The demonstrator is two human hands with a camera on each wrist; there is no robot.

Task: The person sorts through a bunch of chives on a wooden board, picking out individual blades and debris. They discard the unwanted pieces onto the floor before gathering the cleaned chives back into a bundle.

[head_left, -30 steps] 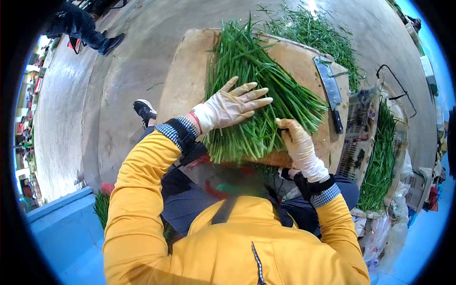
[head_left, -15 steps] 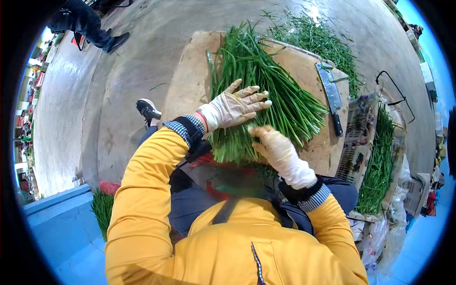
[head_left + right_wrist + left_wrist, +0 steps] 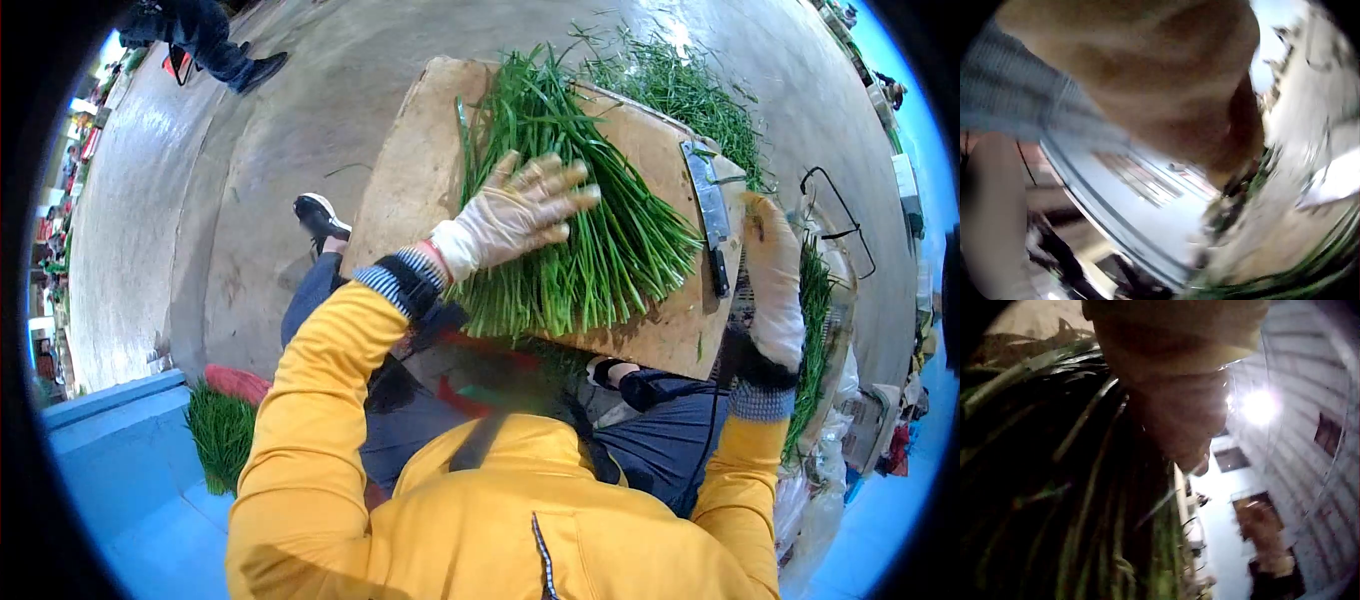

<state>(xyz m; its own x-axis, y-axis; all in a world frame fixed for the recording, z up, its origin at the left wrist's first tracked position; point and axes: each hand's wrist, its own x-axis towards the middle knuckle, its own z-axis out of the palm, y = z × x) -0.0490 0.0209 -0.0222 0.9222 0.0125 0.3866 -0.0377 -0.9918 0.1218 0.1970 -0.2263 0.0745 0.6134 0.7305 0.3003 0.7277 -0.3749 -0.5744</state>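
Note:
A thick bundle of green garlic chives point(image 3: 610, 235) lies fanned on a worn wooden board point(image 3: 405, 175). The gloved left hand point(image 3: 520, 210) rests on top of the bundle, fingers spread and straight; the left wrist view shows chive stalks point(image 3: 1094, 487) right under it. At the board's right edge, the gloved right hand point(image 3: 775, 275) is off the bundle, its fingers held together and pointing away from the body. Nothing shows in its grasp, though the palm side is hidden in the head view. A cleaver point(image 3: 708, 200) lies between that hand and the bundle.
Loose chive scraps point(image 3: 690, 105) lie on the floor beyond the board. More chives point(image 3: 815, 340) sit in a crate on the right, and another bunch point(image 3: 220, 430) stands on a blue ledge point(image 3: 110, 430) at left. Another person's legs point(image 3: 215, 45) are at upper left.
The right hand, pinching at the stalk ends a second ago, moved left below the left hand, then swung right past the cleaver. The left hand stays on the bundle.

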